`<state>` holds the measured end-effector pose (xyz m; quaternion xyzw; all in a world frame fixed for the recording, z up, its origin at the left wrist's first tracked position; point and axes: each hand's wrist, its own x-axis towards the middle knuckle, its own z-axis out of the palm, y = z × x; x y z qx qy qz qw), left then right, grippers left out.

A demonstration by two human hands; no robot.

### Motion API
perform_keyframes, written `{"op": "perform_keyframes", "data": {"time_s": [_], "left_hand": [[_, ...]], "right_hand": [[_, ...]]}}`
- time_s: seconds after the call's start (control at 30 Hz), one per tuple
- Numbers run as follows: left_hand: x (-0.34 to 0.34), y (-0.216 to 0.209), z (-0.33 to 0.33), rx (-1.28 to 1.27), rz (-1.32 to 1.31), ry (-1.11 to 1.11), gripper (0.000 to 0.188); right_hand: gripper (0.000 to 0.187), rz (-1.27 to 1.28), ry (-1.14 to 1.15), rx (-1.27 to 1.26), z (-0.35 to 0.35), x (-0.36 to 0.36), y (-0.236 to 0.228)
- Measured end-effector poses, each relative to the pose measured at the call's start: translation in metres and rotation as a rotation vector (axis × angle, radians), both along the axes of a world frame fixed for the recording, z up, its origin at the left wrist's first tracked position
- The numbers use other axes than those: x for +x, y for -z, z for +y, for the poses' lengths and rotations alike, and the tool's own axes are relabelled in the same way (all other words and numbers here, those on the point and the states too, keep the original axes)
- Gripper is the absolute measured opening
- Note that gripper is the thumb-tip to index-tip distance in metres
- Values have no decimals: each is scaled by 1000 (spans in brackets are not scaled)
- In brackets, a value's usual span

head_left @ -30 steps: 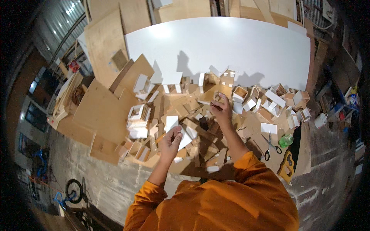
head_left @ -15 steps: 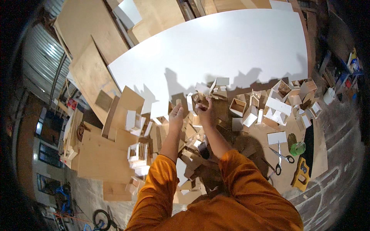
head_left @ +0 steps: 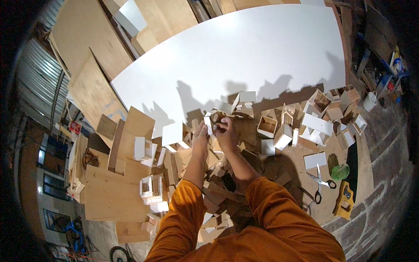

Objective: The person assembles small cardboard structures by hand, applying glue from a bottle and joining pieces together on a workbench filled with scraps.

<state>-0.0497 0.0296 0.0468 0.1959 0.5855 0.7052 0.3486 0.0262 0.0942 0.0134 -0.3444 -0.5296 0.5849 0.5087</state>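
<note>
My left hand (head_left: 200,142) is closed around a small tan wood block (head_left: 194,125) that sticks up past its fingers. Close beside it, my right hand (head_left: 227,139) has its fingers curled together; anything in them is too small to make out. A narrow white piece (head_left: 208,125) stands between the two hands, by the left fingertips. Beneath and around both hands lies a heap of wood offcuts (head_left: 211,158). Just beyond them are white-faced pieces (head_left: 245,97) leaning together. An open wooden box (head_left: 267,126) sits to the right of my right hand.
A large white panel (head_left: 244,52) leans at the back, plywood sheets (head_left: 87,39) at the left. Small white and wood box shapes (head_left: 317,123) crowd the right side. Scissors (head_left: 321,182), a yellow-handled saw (head_left: 344,201) and a green object (head_left: 339,172) lie at right.
My hands have drawn closer together, and the right fingers are curled lower, nearer the left hand. The wood block stays in my left hand. The whole view has shifted slightly.
</note>
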Motion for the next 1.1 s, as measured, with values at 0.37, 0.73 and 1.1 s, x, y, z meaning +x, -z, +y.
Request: {"op": "perform_keyframes", "data": {"time_s": [0.37,0.73,1.1], "left_hand": [[8,-1,0,7,-20,13,39],[8,7,0,-29,-55,-44,31],[7,10,-1,14,-41,-41,24]], "right_hand": [[35,-73,-4,-21,-4,-4,-1],[37,-77,79,-8,-6,-8,-6],[38,-134,73,6,-3,-11,0]]}}
